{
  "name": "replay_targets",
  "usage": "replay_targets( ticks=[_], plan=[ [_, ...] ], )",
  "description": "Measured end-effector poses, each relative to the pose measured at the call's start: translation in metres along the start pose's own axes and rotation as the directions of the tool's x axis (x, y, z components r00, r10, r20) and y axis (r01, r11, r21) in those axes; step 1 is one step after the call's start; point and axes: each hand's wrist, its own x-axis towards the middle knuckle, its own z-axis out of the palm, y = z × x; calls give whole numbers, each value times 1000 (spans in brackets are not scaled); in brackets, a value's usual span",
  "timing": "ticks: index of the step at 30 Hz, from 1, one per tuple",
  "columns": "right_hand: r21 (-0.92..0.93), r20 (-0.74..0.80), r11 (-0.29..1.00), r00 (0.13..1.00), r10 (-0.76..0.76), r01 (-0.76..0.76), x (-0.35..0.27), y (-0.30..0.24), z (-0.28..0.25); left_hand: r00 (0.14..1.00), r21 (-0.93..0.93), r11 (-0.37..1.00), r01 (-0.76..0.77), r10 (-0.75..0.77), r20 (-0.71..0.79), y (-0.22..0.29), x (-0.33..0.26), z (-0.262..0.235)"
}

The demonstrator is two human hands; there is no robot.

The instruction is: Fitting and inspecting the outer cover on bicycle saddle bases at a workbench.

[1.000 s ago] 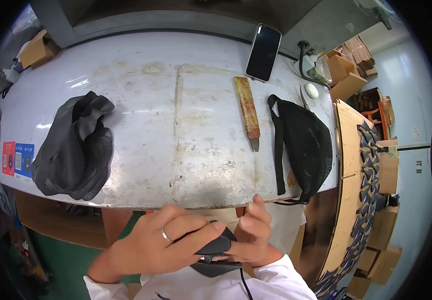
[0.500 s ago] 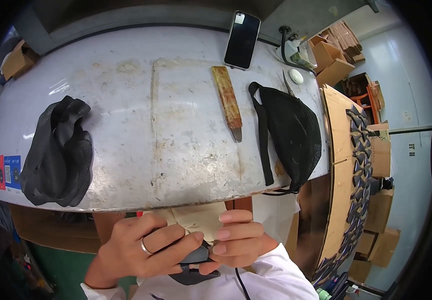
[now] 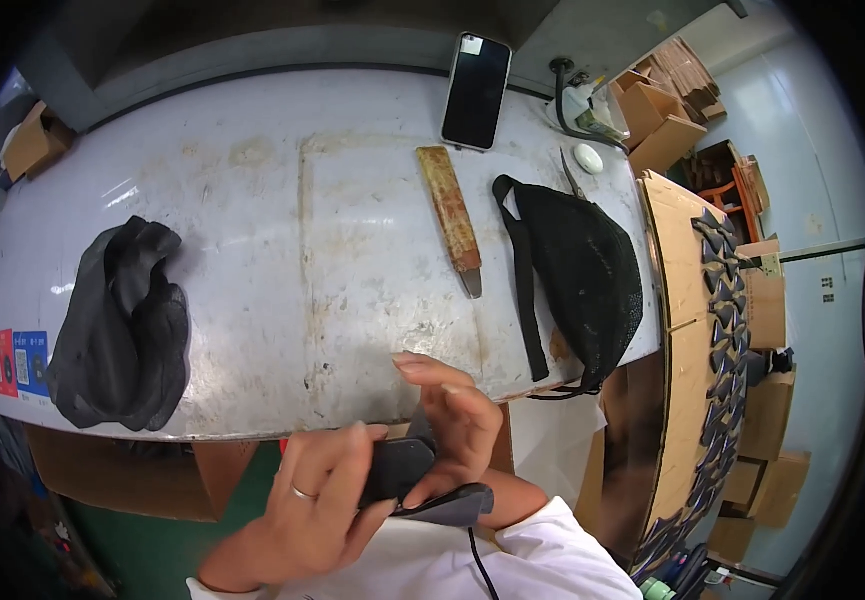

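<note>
Between my hands, just off the table's near edge, is a dark grey piece [image 3: 401, 466] with a flat, blunt-ended part and a flap [image 3: 463, 505] jutting to the right. Its exact kind cannot be made out. My left hand [image 3: 318, 495], with a ring on one finger, pinches the piece from the left. My right hand [image 3: 461, 432] has its thumb against the piece's lower right side, its fingers bent and raised beside it. Beyond them on the table, a chisel-like blade with a worn yellow-brown handle [image 3: 450, 210] lies lengthwise.
On the pale table [image 3: 243, 330] lie dark sheer fabric [image 3: 118, 330] at left, a black mesh pouch with straps [image 3: 588, 275] at right, and a phone [image 3: 477, 92] at the back. A cardboard board [image 3: 678, 400] with rows of dark bow-shaped pieces [image 3: 721, 330] stands beyond the right edge.
My hands have turned the dark grey piece, so its flat part now faces up and its flap points right. My right hand's fingers have risen over the table edge.
</note>
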Motion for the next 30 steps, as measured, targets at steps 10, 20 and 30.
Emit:
replay_targets(
  ticks=[10,20,30],
  plan=[
    [-72,80,929,926,368,-363,-5,-42,-20,880,-482,827,289,-427,-205,-8,-14,-10],
    [-221,267,975,959,96,-36,16,-46,15,916,-283,957,-58,-62,-396,-22,-22,15],
    [124,-102,911,909,405,-392,-8,-31,19,783,-38,954,297,-266,-562,-15,-21,-14]
  ],
)
